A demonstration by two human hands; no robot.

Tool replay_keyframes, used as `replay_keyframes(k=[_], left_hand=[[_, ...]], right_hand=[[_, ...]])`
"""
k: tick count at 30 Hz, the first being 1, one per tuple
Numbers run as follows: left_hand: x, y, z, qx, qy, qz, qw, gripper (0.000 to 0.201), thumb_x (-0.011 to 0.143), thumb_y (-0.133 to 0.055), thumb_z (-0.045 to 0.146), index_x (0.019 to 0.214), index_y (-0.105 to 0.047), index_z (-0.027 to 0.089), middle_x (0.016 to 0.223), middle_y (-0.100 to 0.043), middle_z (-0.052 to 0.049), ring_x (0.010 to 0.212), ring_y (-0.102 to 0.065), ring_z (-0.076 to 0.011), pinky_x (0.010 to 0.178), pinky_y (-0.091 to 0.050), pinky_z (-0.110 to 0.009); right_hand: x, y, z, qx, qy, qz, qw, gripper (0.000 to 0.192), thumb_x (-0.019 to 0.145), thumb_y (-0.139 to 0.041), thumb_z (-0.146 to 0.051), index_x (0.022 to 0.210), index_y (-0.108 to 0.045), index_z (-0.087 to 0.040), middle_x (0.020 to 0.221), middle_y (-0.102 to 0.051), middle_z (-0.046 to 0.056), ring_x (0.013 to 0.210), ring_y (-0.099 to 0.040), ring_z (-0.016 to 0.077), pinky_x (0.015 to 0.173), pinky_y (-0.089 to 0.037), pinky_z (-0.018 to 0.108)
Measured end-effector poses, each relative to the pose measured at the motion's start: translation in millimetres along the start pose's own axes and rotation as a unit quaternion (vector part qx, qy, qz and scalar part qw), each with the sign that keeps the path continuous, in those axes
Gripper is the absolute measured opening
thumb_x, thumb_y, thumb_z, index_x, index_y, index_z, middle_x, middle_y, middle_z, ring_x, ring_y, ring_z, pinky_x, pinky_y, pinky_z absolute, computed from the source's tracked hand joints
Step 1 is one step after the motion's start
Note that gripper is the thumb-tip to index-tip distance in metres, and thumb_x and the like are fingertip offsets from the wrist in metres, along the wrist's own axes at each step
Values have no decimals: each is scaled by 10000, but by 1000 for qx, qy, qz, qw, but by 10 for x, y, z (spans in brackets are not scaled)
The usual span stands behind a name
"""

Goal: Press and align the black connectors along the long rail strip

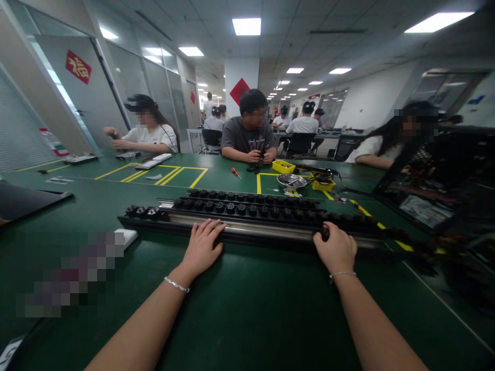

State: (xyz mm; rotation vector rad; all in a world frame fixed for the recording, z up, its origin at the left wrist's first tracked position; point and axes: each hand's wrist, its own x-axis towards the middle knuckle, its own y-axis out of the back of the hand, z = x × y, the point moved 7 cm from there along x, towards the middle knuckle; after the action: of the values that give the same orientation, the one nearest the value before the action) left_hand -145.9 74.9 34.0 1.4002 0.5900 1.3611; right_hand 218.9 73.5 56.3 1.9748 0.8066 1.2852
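In front of me a long black metal channel [266, 233] with a shiny inner strip runs left to right across the green table. My left hand [202, 246] rests on its near edge, palm down with fingers stretched out, gripping nothing. Further right, my right hand [338, 250] pinches a small black part [326, 234] between thumb and fingers at the channel. Much of that part is hidden by the fingers. Several black blocks with round tops [145, 212] sit in the channel's left end. Just behind it stand two rows of similar round black parts [242, 208].
Beyond the rows are a metal bowl [292, 180], a yellow bin [283, 166] and an orange screwdriver [234, 171]. A dark panel [31, 201] lies at left. A co-worker [249, 129] sits opposite, others at both sides. A dark rack-like object [444, 175] stands right.
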Motion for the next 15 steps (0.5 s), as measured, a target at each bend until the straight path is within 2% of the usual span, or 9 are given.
replay_keyframes(k=[9, 15], left_hand=[[5, -7, -4, 5, 1, 3, 1000, 510, 787, -487, 247, 1292, -457, 312, 1392, -463, -4, 1328, -324, -257, 1113, -157, -558], [2, -8, -7, 3, 0, 0, 1000, 504, 790, -481, 246, 1289, -457, 312, 1389, -467, -3, 1325, -328, -252, 1114, -156, -551]], right_hand=[[16, -21, 44, 23, -27, -4, 999, 392, 726, -438, -289, 1080, -545, -163, 959, -640, 97, 947, -540, 249, 903, -325, 400], [-11, -26, 58, 26, -38, 2, 999, 409, 744, -421, -312, 1116, -523, -174, 1026, -640, 80, 1015, -530, 243, 992, -255, 436]])
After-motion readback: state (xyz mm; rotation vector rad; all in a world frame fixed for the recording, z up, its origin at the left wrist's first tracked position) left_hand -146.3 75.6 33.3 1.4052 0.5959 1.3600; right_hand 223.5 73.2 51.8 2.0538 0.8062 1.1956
